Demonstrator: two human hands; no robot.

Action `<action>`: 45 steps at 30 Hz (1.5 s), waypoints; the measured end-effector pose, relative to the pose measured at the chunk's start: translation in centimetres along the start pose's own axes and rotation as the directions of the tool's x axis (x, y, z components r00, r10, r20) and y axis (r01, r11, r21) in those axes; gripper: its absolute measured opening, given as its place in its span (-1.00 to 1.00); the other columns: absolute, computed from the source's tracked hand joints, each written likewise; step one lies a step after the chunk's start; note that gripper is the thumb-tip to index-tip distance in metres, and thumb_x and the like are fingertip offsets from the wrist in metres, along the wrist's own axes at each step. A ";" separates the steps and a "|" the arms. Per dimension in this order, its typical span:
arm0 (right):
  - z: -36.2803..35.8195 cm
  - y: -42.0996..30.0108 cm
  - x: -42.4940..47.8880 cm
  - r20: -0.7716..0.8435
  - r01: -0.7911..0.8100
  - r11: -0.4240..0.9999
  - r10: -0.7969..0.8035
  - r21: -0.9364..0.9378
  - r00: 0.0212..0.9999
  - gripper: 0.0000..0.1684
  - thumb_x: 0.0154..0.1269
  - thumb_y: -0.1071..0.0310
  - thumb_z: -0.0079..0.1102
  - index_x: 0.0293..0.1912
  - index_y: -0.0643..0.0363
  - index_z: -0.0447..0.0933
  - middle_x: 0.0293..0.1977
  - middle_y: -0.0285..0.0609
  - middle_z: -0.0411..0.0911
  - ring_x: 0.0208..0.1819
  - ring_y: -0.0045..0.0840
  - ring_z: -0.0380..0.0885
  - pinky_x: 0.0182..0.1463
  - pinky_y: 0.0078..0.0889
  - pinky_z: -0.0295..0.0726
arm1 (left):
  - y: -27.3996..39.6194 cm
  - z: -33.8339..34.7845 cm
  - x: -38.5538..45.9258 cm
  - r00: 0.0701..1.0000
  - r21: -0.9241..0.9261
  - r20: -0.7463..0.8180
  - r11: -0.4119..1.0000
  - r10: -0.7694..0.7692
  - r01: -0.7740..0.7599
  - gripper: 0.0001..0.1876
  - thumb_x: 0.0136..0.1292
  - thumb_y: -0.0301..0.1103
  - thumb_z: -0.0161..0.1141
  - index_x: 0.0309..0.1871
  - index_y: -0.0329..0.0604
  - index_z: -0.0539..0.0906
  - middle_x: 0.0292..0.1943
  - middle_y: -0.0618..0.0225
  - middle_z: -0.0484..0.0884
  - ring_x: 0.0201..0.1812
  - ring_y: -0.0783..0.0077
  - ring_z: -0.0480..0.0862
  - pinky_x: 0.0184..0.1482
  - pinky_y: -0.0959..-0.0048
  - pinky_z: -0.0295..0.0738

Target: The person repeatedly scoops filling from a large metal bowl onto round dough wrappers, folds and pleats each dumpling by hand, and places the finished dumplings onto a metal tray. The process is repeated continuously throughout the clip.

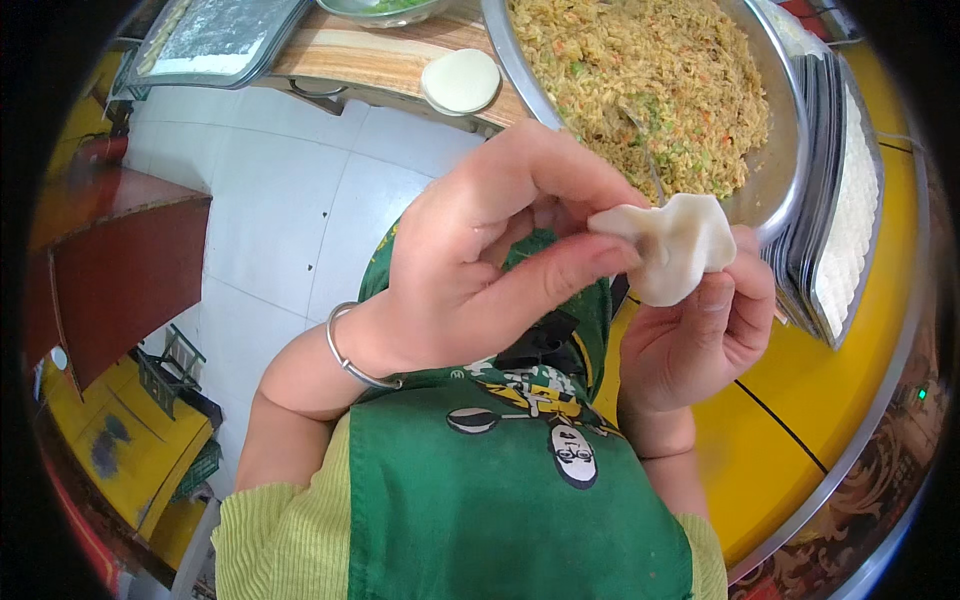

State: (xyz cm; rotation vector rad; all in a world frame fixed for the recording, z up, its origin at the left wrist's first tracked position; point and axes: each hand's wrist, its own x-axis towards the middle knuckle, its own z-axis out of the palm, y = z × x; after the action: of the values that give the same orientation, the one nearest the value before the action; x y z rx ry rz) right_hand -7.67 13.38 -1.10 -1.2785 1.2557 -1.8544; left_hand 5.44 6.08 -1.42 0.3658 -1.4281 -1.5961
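Observation:
A pale dough wrapper (679, 244), partly folded and creased, is held up between both hands in front of the apron. My left hand (487, 262), with a silver bangle at the wrist, pinches its left end between thumb and forefinger. At the lower right, my right hand (697, 337) grips the opposite edge between thumb and fingers. Whether anything lies inside the fold is hidden. Just beyond the hands stands a big metal bowl (787, 172) holding a rice-like filling (637, 82) with green and orange bits. A thin metal utensil (651, 161) sticks into the filling.
A short stack of round wrappers (460, 81) lies on the wooden worktop (360, 46), left of the bowl. Farther left are floured trays (217, 41) and a bowl of chopped greens (386, 9). Stacked dark trays (814, 187) stand on the yellow surface (765, 420) at right.

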 end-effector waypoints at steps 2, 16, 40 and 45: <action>0.4 -0.3 -0.1 -0.002 -0.035 0.996 0.036 0.081 0.999 -0.88 0.15 0.49 0.05 -0.26 0.29 0.41 -0.32 -0.12 0.38 -0.39 -0.60 0.40 -0.30 -0.66 0.46 | 0.2 -0.1 0.0 1.000 0.015 -0.007 1.000 -0.008 0.008 -0.77 0.05 -0.55 0.17 -0.25 -0.27 0.38 -0.40 0.25 0.46 -0.42 0.47 0.46 -0.42 0.57 0.35; -4.6 -3.7 4.6 0.173 -0.231 0.961 0.256 -0.153 0.951 -0.88 0.02 0.48 0.21 -0.35 0.22 0.59 -0.49 -0.29 0.43 -0.42 -0.68 0.38 -0.34 -0.70 0.33 | 0.0 0.5 2.8 0.980 0.318 0.146 0.931 0.139 -0.179 -0.72 0.10 -0.43 0.14 -0.11 -0.30 0.44 -0.55 0.30 0.52 -0.56 0.45 0.44 -0.51 0.57 0.31; -38.5 5.2 29.2 -0.461 -0.449 0.415 0.076 -0.792 0.884 -0.74 0.03 0.27 0.15 -0.33 0.27 0.56 -0.53 -0.22 0.52 -0.49 -0.63 0.44 -0.37 -0.61 0.39 | -1.8 -2.3 8.0 0.940 0.613 -0.320 0.782 0.119 0.110 -0.77 0.31 -0.38 -0.21 -0.08 -0.32 0.37 -0.61 0.40 0.31 -0.53 0.61 0.29 -0.41 0.64 0.17; -37.4 4.2 29.6 -0.407 -0.504 0.502 0.297 -0.703 0.864 -0.78 0.04 0.30 0.14 -0.37 0.26 0.54 -0.59 -0.32 0.45 -0.53 -0.68 0.36 -0.43 -0.61 0.35 | -2.1 -2.0 7.8 0.926 0.588 -0.364 0.796 0.103 0.142 -0.77 0.31 -0.38 -0.21 -0.09 -0.32 0.37 -0.61 0.41 0.29 -0.53 0.61 0.28 -0.42 0.65 0.16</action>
State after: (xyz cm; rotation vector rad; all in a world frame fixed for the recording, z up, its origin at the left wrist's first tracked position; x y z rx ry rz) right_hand -53.84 1.44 2.83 -0.9898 2.4628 -1.0948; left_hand 1.91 -1.49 -1.17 1.0158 -1.5941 -0.9568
